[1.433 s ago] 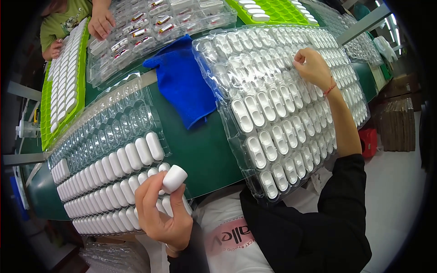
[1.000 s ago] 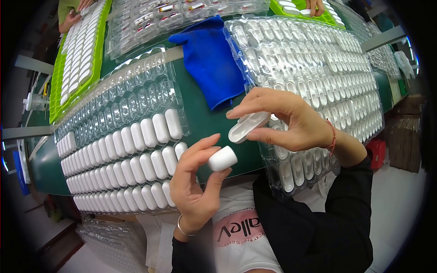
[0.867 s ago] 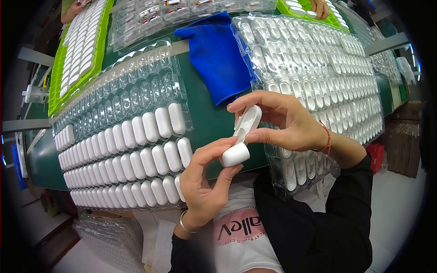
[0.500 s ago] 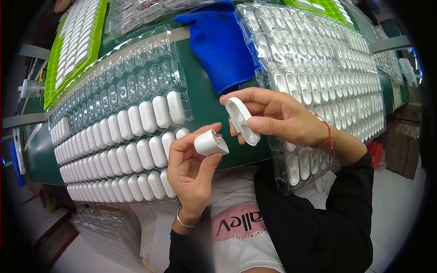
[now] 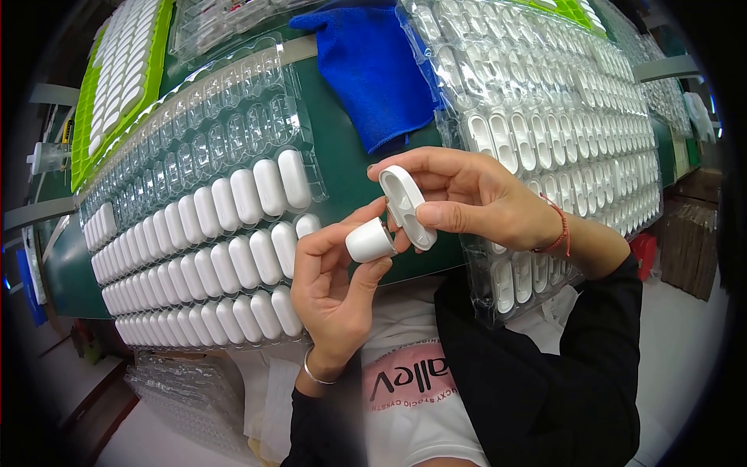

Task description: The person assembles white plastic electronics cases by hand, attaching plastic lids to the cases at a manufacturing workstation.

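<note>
My left hand [image 5: 334, 292] pinches a small white rounded shell [image 5: 369, 240], hollow at one end, between thumb and fingers. In my right hand [image 5: 494, 206] is a white oval earbud-case piece [image 5: 401, 191] with two hollows, gripped at its edge by thumb and fingers. The two parts are held close together over the front of the green table [image 5: 338, 167]. The shell's hollow end faces the oval piece; I cannot tell whether they touch. To the left, rows of white oval shells [image 5: 246, 196] lie in a clear plastic tray [image 5: 208, 136].
A second clear tray [image 5: 482, 300] at the right holds many white two-hollow pieces [image 5: 522, 142]. Between the trays lies a blue cloth [image 5: 377, 86]. At the far left stands a green rack [image 5: 158, 66] of white parts. Stacked clear trays [image 5: 183, 397] sit low at the left.
My left hand has moved slightly right and turned the shell, bringing its hollow end round toward the oval piece. My right hand has shifted a little left, still holding the oval piece.
</note>
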Motion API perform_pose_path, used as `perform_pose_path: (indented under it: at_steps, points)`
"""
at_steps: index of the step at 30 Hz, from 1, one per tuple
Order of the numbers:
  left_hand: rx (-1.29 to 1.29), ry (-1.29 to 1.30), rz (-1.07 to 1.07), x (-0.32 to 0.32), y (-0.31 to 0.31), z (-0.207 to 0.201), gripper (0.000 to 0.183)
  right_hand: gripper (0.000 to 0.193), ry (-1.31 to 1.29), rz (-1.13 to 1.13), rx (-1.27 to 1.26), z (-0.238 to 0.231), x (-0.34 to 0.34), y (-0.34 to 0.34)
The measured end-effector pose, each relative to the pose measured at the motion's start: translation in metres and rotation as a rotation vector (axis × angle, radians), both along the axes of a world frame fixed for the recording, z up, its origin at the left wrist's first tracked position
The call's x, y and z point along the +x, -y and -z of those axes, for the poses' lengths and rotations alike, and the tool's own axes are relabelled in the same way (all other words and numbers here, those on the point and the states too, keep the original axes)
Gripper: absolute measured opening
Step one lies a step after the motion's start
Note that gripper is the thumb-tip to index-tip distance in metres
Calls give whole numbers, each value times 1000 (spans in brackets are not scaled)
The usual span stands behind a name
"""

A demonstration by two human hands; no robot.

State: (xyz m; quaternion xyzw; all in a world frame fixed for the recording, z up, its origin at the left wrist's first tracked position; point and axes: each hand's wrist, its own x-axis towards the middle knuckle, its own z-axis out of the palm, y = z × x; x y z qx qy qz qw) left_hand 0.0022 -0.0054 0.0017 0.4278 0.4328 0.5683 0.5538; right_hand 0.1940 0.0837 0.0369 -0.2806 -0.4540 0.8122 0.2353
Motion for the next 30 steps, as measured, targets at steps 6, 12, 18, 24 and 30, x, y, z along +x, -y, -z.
perform_pose_path:
  at_steps: [6, 12, 18, 24, 30]
  points:
    - [18, -49, -9, 2, 1, 0, 34, 44, 11, 7, -46, -2, 0, 0]
    - [60, -112, -12, 1, 4, 2, 35, 46, 29, 0, -32, -1, 1, -1]
    - [8, -60, -45, 3, 5, 0, 34, 44, -2, -24, -59, 0, 2, -1]
    - [7, 47, -128, 6, 1, 5, 37, 38, -7, 0, 38, 4, 0, 0]
    - [-149, 182, -65, -5, 2, 6, 42, 37, 6, 17, 50, 6, -1, 2]
